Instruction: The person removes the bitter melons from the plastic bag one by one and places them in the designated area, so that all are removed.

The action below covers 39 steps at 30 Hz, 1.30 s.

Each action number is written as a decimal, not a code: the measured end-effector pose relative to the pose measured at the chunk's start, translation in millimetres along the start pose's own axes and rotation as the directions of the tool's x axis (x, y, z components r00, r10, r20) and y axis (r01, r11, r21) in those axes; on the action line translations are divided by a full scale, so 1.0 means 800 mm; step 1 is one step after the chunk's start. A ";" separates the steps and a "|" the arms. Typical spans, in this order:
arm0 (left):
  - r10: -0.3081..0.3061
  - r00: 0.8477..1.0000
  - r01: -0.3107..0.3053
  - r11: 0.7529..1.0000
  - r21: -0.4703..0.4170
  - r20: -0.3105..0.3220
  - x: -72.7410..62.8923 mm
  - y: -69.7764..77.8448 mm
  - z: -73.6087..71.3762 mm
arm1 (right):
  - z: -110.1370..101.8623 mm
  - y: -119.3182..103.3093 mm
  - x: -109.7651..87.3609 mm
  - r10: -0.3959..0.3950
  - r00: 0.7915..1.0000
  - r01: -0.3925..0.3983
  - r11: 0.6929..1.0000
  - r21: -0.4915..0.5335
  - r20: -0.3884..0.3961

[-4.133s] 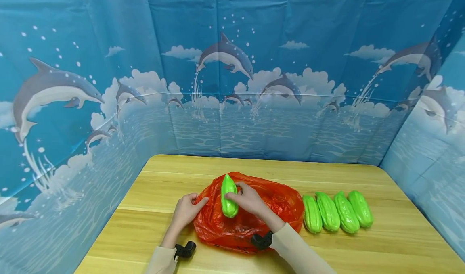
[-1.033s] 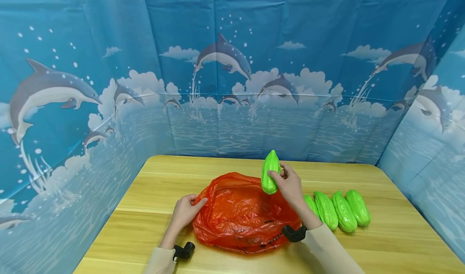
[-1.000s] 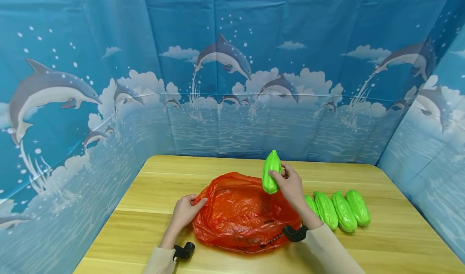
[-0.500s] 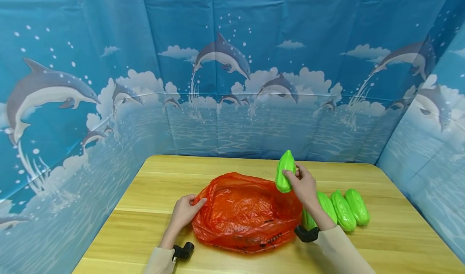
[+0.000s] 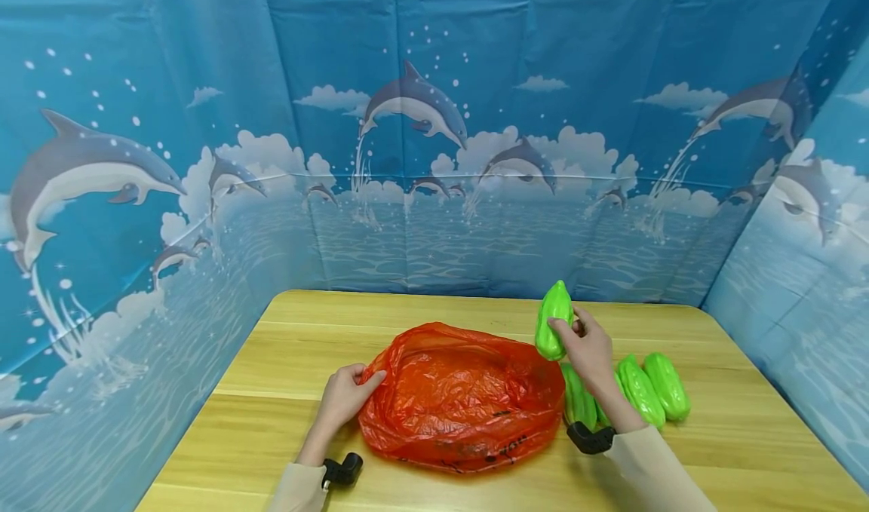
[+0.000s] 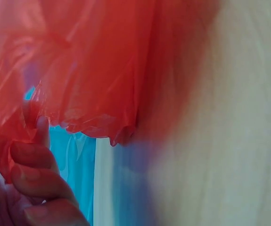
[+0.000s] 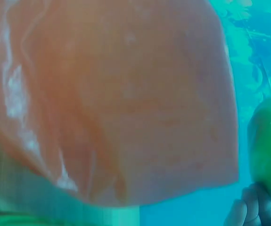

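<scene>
A glossy bright-green bitter melon (image 5: 553,325), ridged and pointed at its top, is held upright above the table in the right hand (image 5: 589,347), thumb across its near side. In the right wrist view the bitter melon (image 7: 268,141) is blurred at the right edge. The left hand (image 5: 345,397) pinches the left rim of a red plastic bag (image 5: 462,391), whose mouth is spread wide. The left wrist view shows curled fingers (image 6: 38,174) at the bag's film. More bitter melons (image 5: 668,387) lie in a row right of the bag, partly hidden by the right arm.
A light wooden table (image 5: 326,316) carries everything. A blue curtain (image 5: 434,240) printed with dolphins stands behind it and at both sides. Each wrist wears a black camera; the right one (image 5: 591,438) hangs just over the nearest bitter melons.
The right hand has lifted the bitter melon from over the bag and carried it rightward, past the bag's right rim toward the row. The left hand stays at the rim.
</scene>
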State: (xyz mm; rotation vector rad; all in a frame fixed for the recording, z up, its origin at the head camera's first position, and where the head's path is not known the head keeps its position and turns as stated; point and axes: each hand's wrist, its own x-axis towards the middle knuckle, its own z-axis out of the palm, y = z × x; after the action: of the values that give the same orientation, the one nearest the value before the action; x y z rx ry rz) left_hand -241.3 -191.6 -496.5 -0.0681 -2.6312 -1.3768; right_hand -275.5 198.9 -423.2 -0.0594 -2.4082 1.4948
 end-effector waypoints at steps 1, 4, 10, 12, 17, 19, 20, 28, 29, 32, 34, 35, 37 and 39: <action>0.001 1.000 -0.001 1.000 0.001 -0.001 0.000 0.000 0.000 | -0.002 0.001 0.001 -0.001 1.000 0.001 1.000 -0.002 -0.005; 0.002 1.000 -0.002 1.000 0.004 -0.001 0.000 0.001 0.000 | -0.007 0.005 0.002 -0.003 1.000 0.003 1.000 -0.009 -0.019; -0.007 1.000 0.007 1.000 0.007 -0.003 0.000 -0.001 0.001 | -0.021 0.010 0.004 0.008 1.000 -0.009 0.999 -0.039 -0.025; -0.010 1.000 0.010 1.000 0.009 -0.004 0.000 -0.001 0.002 | -0.026 0.012 0.005 0.013 1.000 -0.015 0.999 -0.047 -0.024; -0.018 1.000 0.018 1.000 0.007 0.001 0.000 -0.002 0.001 | -0.040 0.017 0.006 0.035 0.999 -0.037 0.996 -0.077 -0.022; -0.017 1.000 0.017 1.000 0.007 0.001 0.000 -0.002 0.001 | -0.045 0.021 0.006 0.049 0.998 -0.051 0.995 -0.086 -0.025; -0.016 1.000 0.016 1.000 0.008 0.000 0.000 -0.001 0.001 | -0.047 0.023 0.006 0.057 0.998 -0.059 0.994 -0.089 -0.032; -0.016 1.000 0.016 1.000 0.008 -0.003 0.000 -0.001 0.001 | -0.062 0.045 0.010 0.067 0.996 -0.071 0.995 -0.069 -0.059; -0.017 1.000 0.017 1.000 0.007 -0.003 0.000 -0.001 0.001 | -0.064 0.048 0.011 0.072 0.996 -0.076 0.995 -0.063 -0.058; -0.021 1.000 0.021 1.000 0.003 0.002 0.000 -0.001 0.000 | -0.071 0.057 0.014 0.081 0.996 -0.084 0.995 -0.061 -0.047; -0.021 1.000 0.021 1.000 0.003 0.003 0.000 -0.001 0.000 | -0.076 0.065 0.016 0.080 0.996 -0.083 0.994 -0.065 -0.043; -0.020 1.000 0.020 1.000 0.001 0.003 0.000 -0.001 0.000 | -0.079 0.068 0.017 0.080 0.996 -0.083 0.994 -0.071 -0.048; -0.013 1.000 0.013 1.000 -0.003 0.003 0.000 -0.001 0.000 | -0.085 0.077 0.020 0.077 0.995 -0.082 0.993 -0.089 -0.063; 0.000 1.000 0.000 1.000 -0.004 0.001 -0.001 -0.001 0.000 | -0.089 0.082 0.021 0.063 0.995 -0.072 0.990 -0.122 -0.078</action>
State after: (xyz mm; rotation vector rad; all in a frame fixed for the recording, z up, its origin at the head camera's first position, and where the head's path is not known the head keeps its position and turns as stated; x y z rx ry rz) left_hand -240.8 -191.7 -497.1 -0.0701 -2.6294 -1.3823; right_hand -279.4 294.0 -447.6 -0.2220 -2.4595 1.3440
